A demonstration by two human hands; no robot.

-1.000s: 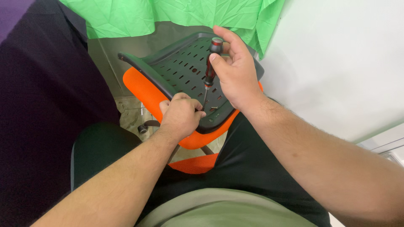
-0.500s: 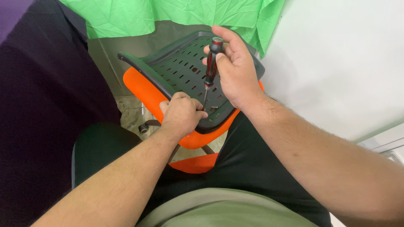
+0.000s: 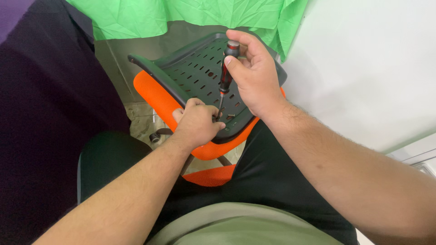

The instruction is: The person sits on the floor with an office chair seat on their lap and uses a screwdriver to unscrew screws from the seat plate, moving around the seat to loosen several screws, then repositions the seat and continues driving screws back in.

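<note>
Black slotted plastic chair panel (image 3: 195, 77), backed by bright orange mesh padding (image 3: 159, 97), lies tilted across the person's lap in the head view. Right hand (image 3: 254, 75) has its fingers curled and pinching the red-and-black handled screwdriver (image 3: 225, 75), thumb against the handle just below the grey cap. Its thin shaft runs down from those fingers to the panel, the tip just beside the left hand (image 3: 197, 124). That hand's fingers are pressed together at the tip; what they pinch is hidden. Crumpled green cloth (image 3: 181, 16) hangs beyond the right fingers.
</note>
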